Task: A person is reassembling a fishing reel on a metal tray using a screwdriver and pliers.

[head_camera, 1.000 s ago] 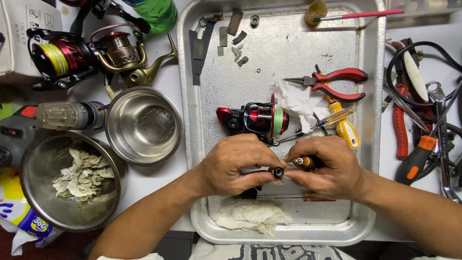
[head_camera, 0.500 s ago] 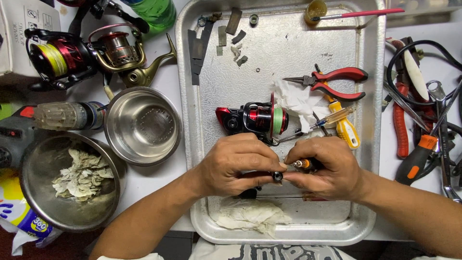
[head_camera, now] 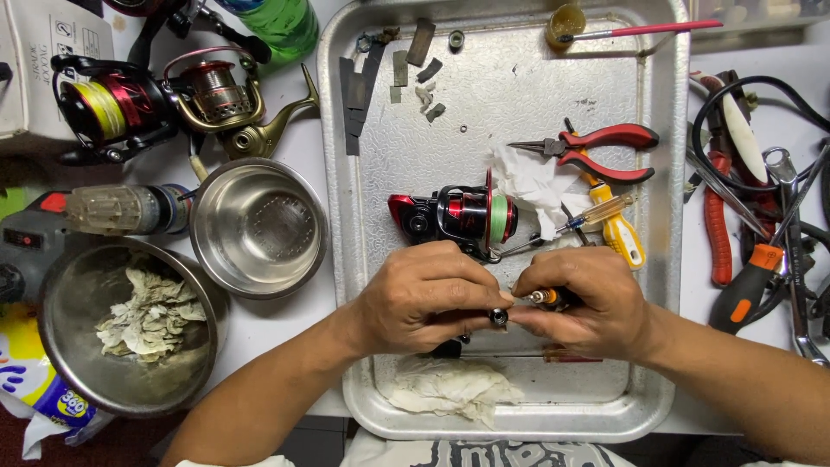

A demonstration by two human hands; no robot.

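Over the near part of a metal tray (head_camera: pixel 657 259), my left hand (head_camera: pixel 424 298) pinches a small dark round part (head_camera: pixel 499 317) between thumb and fingers. My right hand (head_camera: pixel 588 303) meets it from the right, gripping a small screwdriver with an orange-banded tip (head_camera: pixel 543 297) close to that part. Just beyond my hands a red and black spinning reel (head_camera: pixel 454 214) with green line lies on the tray. A crumpled white cloth (head_camera: pixel 450 389) sits under my wrists near the tray's front rim.
On the tray: red-handled pliers (head_camera: pixel 605 147), a yellow screwdriver (head_camera: pixel 618 233), tissue, several small parts at the back. Left of it stand an empty steel bowl (head_camera: pixel 258 227), a bowl with rag scraps (head_camera: pixel 130 329) and two more reels (head_camera: pixel 164 99). Tools and cables crowd the right (head_camera: pixel 752 216).
The hands have stayed in place over the tray. The fingers have shifted slightly around the small part and screwdriver tip.
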